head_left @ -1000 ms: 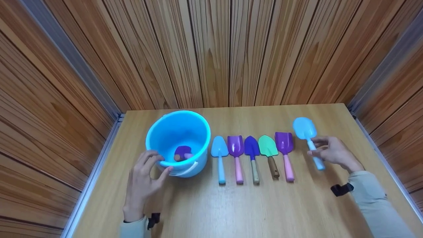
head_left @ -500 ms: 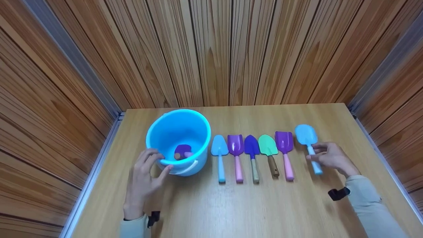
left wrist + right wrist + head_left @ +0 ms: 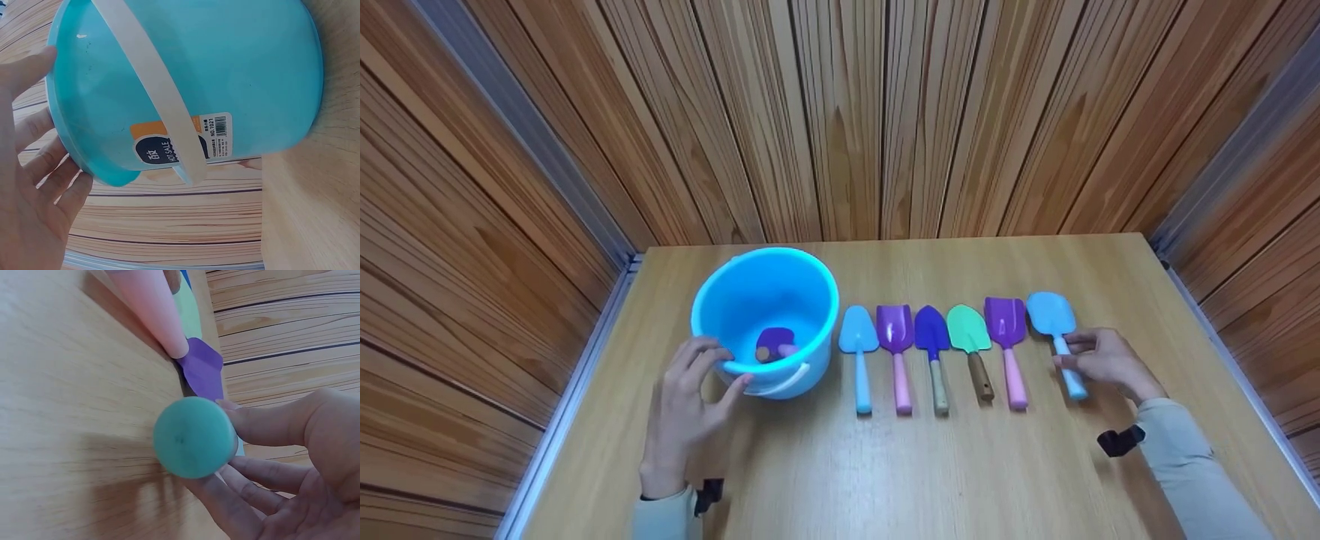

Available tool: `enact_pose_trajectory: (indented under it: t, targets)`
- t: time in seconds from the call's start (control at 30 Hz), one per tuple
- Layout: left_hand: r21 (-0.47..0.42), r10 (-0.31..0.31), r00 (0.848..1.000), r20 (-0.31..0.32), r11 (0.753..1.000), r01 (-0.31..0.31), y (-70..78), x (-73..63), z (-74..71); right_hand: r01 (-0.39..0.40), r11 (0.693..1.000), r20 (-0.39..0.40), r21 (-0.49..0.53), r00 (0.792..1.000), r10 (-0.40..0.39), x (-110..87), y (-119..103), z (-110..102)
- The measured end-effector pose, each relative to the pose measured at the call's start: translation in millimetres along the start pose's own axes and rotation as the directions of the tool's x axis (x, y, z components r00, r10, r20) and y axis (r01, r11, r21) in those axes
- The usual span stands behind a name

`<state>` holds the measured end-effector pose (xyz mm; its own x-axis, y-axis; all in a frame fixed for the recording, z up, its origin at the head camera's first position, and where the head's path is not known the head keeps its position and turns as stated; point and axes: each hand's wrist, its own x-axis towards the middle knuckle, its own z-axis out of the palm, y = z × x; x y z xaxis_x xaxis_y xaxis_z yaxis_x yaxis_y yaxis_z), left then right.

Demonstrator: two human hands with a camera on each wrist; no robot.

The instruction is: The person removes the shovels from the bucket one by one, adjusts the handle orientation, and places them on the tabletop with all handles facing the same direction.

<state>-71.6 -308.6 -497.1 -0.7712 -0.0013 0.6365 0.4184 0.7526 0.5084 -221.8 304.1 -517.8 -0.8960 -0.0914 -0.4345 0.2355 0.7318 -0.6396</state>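
Note:
My left hand (image 3: 682, 424) holds the near-left rim of a blue bucket (image 3: 819, 367), thumb and fingers apart along the edge. A white handle (image 3: 160, 84) hangs down the bucket's side in the left wrist view. Inside lie a purple blade (image 3: 775, 339) and the ends of brown and pink handles. On the right, my right hand (image 3: 1114, 365) pinches the handle of a light blue toy shovel (image 3: 1051, 313), blade pointing away. The right wrist view shows its round handle end (image 3: 191, 437) close up, between thumb and fingers; whether it touches the table is unclear.
Between bucket and right hand lie a light blue trowel (image 3: 858, 330), a purple shovel (image 3: 895, 330), a dark blue trowel (image 3: 931, 330), a green trowel (image 3: 968, 328) and another purple shovel (image 3: 1005, 321), side by side. Wood-panelled walls (image 3: 855, 120) bound the table (image 3: 885, 480).
My right hand has brought the light blue shovel down and nearer to me, ending beside the right-hand purple shovel. My left hand stays on the bucket rim.

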Motion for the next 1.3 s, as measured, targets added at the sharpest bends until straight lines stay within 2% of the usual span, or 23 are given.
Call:
enact_pose_trajectory:
  t: [0.3, 0.57, 0.8, 1.1, 1.3]
  targets:
    - [-0.004, -0.022, 1.000, 0.000, 1.000, 0.022, 0.3, -2.5, 0.3, 0.023, 1.000, 0.007, -0.017, 1.000, -0.022, 4.3, 4, 0]
    - [-0.006, -0.012, 1.000, 0.001, 1.000, 0.012, 1.5, -1.4, 0.7, -0.022, 0.999, 0.034, -0.029, 0.999, 0.023, 6.1, 3, -4]
    - [-0.015, -0.018, 1.000, 0.004, 1.000, 0.018, 0.8, 0.3, -0.4, 0.005, 0.998, 0.009, -0.061, 1.000, -0.004, 4.1, 0, -3]
    - [-0.008, -0.021, 1.000, 0.011, 1.000, 0.021, -1.1, 0.1, 0.1, 0.000, 1.000, 0.040, -0.004, 0.999, 0.000, 0.6, -1, -3]
    - [0.002, -0.006, 1.000, 0.002, 1.000, 0.006, -0.9, 0.1, -0.2, -0.002, 0.999, 0.023, -0.032, 1.000, 0.002, -1.4, -8, -3]
